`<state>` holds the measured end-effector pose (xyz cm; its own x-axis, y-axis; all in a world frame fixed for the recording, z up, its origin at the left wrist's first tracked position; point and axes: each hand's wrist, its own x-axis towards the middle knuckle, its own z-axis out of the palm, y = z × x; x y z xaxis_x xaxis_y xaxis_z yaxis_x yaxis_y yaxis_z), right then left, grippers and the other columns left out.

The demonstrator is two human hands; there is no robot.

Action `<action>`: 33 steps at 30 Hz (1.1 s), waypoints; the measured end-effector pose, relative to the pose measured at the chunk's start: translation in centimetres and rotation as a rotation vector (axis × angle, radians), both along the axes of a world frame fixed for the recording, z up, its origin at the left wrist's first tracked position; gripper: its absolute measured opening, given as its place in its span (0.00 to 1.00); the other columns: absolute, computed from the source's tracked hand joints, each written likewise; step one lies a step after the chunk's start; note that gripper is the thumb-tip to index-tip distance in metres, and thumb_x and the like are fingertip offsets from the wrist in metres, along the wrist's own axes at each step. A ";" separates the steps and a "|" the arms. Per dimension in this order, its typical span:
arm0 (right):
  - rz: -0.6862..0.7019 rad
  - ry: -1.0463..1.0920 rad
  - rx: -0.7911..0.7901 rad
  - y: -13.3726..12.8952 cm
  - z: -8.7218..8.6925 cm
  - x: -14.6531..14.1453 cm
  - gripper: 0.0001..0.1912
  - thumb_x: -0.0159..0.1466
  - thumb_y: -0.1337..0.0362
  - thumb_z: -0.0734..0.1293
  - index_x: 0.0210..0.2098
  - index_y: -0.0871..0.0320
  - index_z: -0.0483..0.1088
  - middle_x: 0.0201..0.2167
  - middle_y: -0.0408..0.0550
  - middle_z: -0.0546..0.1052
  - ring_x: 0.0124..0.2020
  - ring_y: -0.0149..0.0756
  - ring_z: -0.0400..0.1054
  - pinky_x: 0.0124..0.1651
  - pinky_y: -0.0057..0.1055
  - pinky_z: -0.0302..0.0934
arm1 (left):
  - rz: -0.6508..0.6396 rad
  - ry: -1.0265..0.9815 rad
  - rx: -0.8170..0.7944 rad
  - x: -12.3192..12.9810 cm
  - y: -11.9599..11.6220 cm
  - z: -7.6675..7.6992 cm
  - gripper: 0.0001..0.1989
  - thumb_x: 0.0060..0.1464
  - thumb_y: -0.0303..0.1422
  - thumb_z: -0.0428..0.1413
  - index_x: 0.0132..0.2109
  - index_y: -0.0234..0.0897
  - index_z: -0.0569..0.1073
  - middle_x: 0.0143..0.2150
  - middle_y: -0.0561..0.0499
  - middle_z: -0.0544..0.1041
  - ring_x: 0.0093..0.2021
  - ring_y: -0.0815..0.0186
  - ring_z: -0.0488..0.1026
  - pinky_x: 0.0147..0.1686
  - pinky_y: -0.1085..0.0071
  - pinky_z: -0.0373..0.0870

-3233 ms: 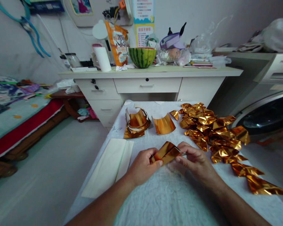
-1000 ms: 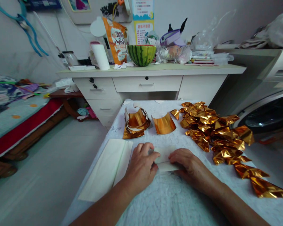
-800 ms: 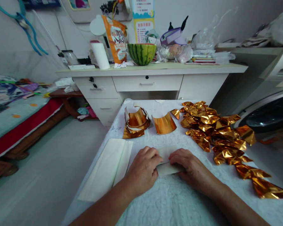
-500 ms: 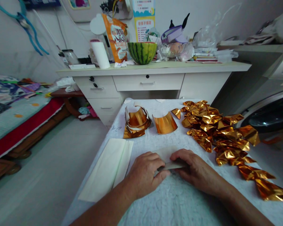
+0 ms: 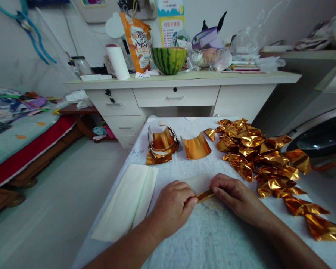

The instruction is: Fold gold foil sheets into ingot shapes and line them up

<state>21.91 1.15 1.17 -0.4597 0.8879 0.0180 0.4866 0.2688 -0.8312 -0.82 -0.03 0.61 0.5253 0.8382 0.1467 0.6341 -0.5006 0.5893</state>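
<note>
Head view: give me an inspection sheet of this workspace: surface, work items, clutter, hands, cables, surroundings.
Surface: pale quilted-looking cloth.
Work items: held sheet, pale side up with a gold edge; curved gold sheet and curled gold bundle beyond.
Clutter: folded gold pieces heaped along the right; pale paper at the left.
Left hand: pinching the gold edge's left end.
Right hand: pinching its right end.
Cables: thin cord-like line, upper left.
Surroundings: desk with cut watermelon ahead; bed left; washing machine right.

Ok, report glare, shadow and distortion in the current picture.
In the head view, bright glints on the folded gold pieces, the held gold strip duller; head view again: soft shade on the cloth beside the right forearm, washing machine apparently skewed at the right edge.
</note>
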 end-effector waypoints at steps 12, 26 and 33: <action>-0.185 -0.203 0.189 0.1 -1.8 -0.8 0.09 0.65 0.64 0.64 0.28 0.56 0.68 0.33 0.46 0.68 0.34 0.36 0.65 0.36 0.33 0.60 | 0.147 -0.002 -0.066 0.6 0.0 -0.3 0.04 0.56 0.26 0.55 0.32 0.38 0.71 0.33 0.53 0.75 0.36 0.64 0.71 0.37 0.69 0.62; -0.322 -0.342 0.321 0.4 -2.8 -1.0 0.07 0.59 0.64 0.69 0.26 0.56 0.67 0.32 0.47 0.69 0.36 0.41 0.64 0.39 0.37 0.59 | 0.200 0.092 -0.053 0.9 0.1 -0.8 0.05 0.56 0.25 0.55 0.33 0.39 0.68 0.33 0.54 0.73 0.36 0.65 0.69 0.36 0.70 0.61; -0.401 -0.427 0.383 0.4 -4.0 -0.6 0.10 0.57 0.59 0.71 0.34 0.57 0.70 0.36 0.50 0.71 0.38 0.45 0.64 0.42 0.41 0.58 | 0.235 0.159 -0.014 0.9 -0.1 -0.9 0.05 0.55 0.27 0.56 0.39 0.39 0.70 0.40 0.51 0.72 0.44 0.60 0.67 0.45 0.64 0.63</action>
<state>21.34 1.59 -2.78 -0.1342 0.9577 0.2546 0.8724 0.2361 -0.4280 0.12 -0.13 -0.25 0.3316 0.9411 0.0659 0.8167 -0.3213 0.4793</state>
